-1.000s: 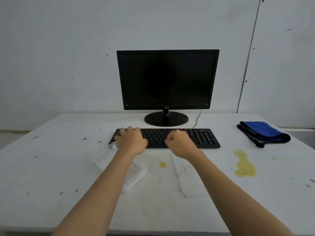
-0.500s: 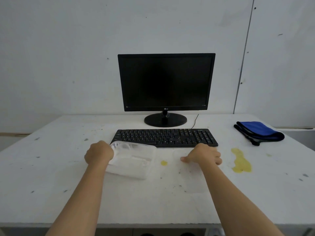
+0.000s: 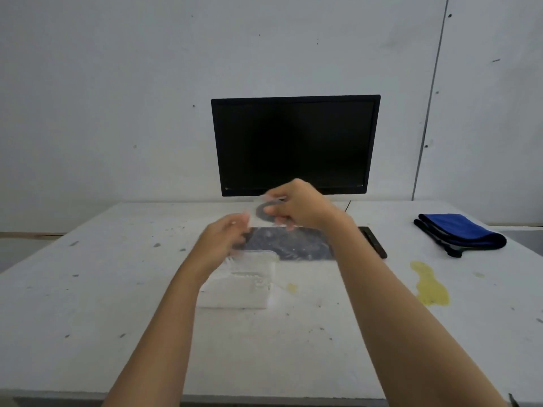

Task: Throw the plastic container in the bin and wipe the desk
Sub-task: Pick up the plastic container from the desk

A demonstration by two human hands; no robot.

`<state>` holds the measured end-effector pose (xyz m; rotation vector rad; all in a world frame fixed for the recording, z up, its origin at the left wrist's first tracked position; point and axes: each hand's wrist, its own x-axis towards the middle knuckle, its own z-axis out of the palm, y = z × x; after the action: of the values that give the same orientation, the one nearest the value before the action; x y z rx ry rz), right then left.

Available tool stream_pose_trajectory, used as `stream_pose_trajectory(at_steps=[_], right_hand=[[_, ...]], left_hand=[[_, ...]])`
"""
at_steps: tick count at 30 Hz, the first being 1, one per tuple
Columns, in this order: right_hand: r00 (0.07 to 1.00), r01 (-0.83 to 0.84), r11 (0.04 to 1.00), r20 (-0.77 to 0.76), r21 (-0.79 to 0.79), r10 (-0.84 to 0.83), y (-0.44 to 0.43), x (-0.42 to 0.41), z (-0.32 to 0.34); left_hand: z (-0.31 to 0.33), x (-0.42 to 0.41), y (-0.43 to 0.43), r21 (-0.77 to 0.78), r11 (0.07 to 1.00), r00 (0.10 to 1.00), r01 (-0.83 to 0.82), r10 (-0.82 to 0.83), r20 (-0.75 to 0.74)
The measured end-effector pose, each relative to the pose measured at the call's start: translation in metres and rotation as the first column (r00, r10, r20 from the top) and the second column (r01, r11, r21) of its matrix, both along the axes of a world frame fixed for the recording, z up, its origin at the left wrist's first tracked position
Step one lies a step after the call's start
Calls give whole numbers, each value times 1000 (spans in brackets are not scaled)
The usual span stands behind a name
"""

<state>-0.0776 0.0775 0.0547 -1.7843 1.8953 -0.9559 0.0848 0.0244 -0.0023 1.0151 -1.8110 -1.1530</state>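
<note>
A clear plastic container (image 3: 239, 286) sits on the white desk (image 3: 88, 289) in front of the keyboard. My left hand (image 3: 221, 245) grips its far left rim. My right hand (image 3: 299, 205) is raised above the keyboard, pinching a clear plastic lid (image 3: 293, 245) that hangs blurred in front of the keys and the monitor stand. A yellow spill (image 3: 430, 284) lies on the desk to the right, and a small yellow spot (image 3: 291, 287) lies beside the container. A folded blue cloth (image 3: 461, 233) rests at the far right. No bin is in view.
A black monitor (image 3: 295, 145) stands at the back against the wall. Only the right end of the black keyboard (image 3: 373, 240) shows past the lid. Dark specks dot the desk surface.
My right hand has picked the clear lid up from the desk and raised it over the keyboard. My left hand has shifted the container to the right. The view has tilted upward.
</note>
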Motion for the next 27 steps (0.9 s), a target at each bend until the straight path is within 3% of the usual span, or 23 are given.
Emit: stream_pose_trajectory(at_steps=[2,5,8,11,13,15,19,24,27], right_hand=[[1000,-3,1000,-19,-24,2,-10,14,-2],[982,123,992,-142,-27,-126,-15,16,-9],[985,173,974,-17,144,-173,-17,19,-30],[958,264,935,49,235,-283,-23,30,-53],[934,338,912,36,233,-356,-28,36,-65],[919,373,897,39,235,-392,-30,43,-73],[884,468,854,-112,226,-455,-32,53,-82],[822,565,805,-211,182,-529,-28,57,-89],[832,543,801,-31,253,-554,-30,55,-97]], left_hand=[[2,-3,2,96,992,996,82,-79,-31],[-1,13,-11,146,981,978,-128,149,-147],[-11,38,-31,214,938,947,-273,301,-109],[-25,46,-45,54,887,881,-459,446,160],[-33,42,-47,-151,844,721,-515,522,456],[-41,40,-48,-204,818,591,-538,538,601],[-58,41,-55,-50,880,705,-473,412,577],[-56,38,-52,2,868,788,-497,451,419],[-53,38,-53,-28,863,781,-504,470,412]])
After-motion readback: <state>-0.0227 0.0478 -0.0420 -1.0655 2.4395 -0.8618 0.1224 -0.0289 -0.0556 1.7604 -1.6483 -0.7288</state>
